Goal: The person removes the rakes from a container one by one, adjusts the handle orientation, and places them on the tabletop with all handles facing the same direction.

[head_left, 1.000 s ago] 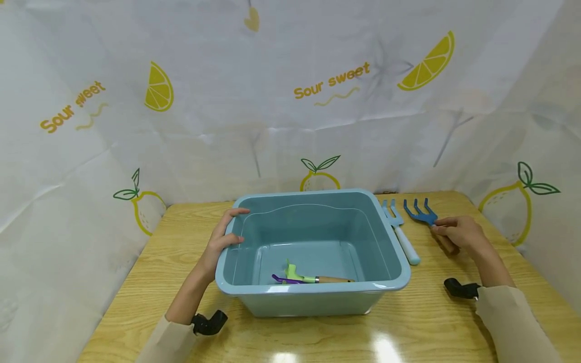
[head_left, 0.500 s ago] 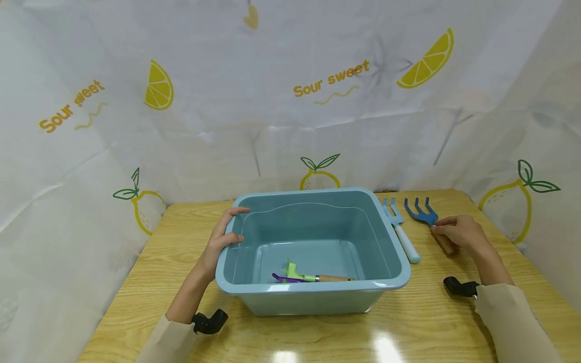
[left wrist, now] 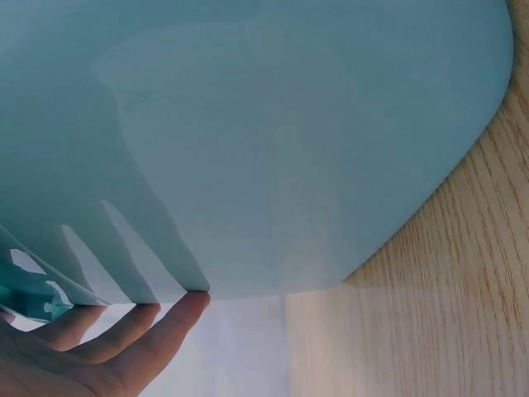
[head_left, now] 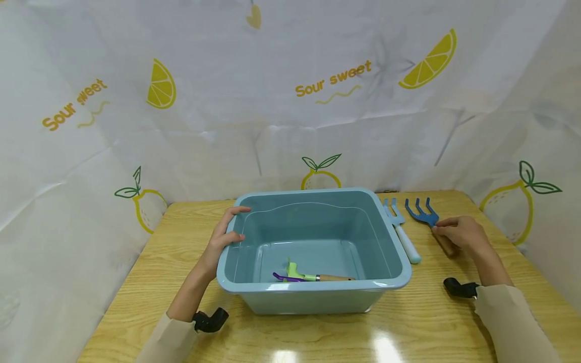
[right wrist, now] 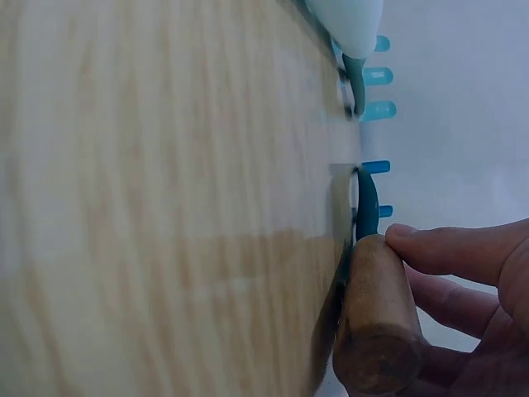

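Observation:
My left hand (head_left: 218, 248) grips the left rim of a blue-grey plastic tub (head_left: 313, 288), thumb on the inner side. In the left wrist view, its fingers (left wrist: 161, 339) press against the tub's outer wall (left wrist: 240, 157). To the right of the tub, my right hand (head_left: 464, 233) pinches a blue hand rake (head_left: 426, 217) near the top of its wooden handle (right wrist: 376, 318). The rake lies on the table with its prongs pointing away. Inside the tub are a green tool (head_left: 294, 271) with a wooden handle and a partly hidden purple tool (head_left: 286, 278).
Between tub and rake lies a light blue hand fork (head_left: 408, 246) with a pale handle, close along the tub's right side. The wooden table (head_left: 181, 229) ends at a white printed cloth (head_left: 218, 151) behind and at both sides.

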### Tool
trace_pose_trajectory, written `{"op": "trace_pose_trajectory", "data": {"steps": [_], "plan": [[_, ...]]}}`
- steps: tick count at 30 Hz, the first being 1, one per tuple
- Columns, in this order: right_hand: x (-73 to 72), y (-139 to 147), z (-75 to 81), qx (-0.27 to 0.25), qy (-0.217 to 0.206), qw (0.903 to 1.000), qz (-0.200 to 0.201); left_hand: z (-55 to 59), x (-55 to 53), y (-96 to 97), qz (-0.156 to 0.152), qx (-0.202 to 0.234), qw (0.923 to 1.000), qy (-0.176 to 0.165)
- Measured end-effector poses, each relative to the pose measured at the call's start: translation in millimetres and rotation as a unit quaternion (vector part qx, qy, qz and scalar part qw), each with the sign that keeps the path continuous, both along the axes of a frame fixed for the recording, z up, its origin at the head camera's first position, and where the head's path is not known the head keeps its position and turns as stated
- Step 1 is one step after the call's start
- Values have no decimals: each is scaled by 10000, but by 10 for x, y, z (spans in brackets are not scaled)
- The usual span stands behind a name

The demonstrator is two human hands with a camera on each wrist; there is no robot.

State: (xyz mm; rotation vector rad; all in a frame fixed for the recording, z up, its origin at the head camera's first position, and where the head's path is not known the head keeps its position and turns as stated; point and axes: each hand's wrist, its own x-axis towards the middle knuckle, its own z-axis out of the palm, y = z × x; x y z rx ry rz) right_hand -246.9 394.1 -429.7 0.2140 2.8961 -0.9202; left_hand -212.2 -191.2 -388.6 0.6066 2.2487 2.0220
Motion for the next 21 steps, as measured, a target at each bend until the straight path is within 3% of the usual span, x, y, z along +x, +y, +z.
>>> {"op": "trace_pose_trajectory", "data": {"steps": [13,21], "plan": [[-14,20,-16,56,13,10000,26,3,-6,3,11,-32,10000,-38],[5,19,22,-173,-40,9998,-53,7,0,2,26,-91,10000,-28]]}}
